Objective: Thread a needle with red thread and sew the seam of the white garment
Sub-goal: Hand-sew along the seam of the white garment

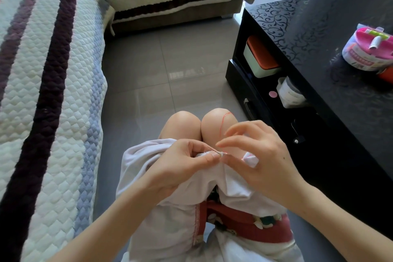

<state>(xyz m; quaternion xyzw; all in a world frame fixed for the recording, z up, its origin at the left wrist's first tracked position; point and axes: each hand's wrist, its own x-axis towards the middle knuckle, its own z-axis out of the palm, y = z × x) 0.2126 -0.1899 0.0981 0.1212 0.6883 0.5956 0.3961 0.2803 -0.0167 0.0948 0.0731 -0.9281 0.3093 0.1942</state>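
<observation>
— What takes up the most room?

— A sofa [49, 91] under a quilted white cover with dark purple and blue stripes, along the left. On the right stands a black surface [314, 34] with a scroll pattern, grey floor tiles between them.

— And the task's own thing?

— The white garment [170, 208] lies across the person's lap, over red patterned shorts. 1 fold of it is bunched up just behind the 2 bare knees, between both hands.

— How do the hands sit?

— The left hand [180, 168] has thumb and forefinger pressed together on that raised fold, the other fingers [191, 147] curled behind it. The right hand [261, 161] meets it from the other side. Its thumb and forefinger close at the seam, seemingly pinching the needle's back end, though that contact is too small to see for sure. Its remaining 3 fingers [240, 126] fan out loosely above.

— Anything on the black surface?

— A round pink and white pouch [365, 51] with a white spool in it, near the right edge. On the shelf beneath sits an orange-lidded box [260, 57].

— The thread?

— The red thread [220, 130] rises from the seam in a thin arc over the right knee.

— The needle?

— The needle [213, 150] is a short dark sliver angled across the fold, its tip beside the left thumb.
</observation>
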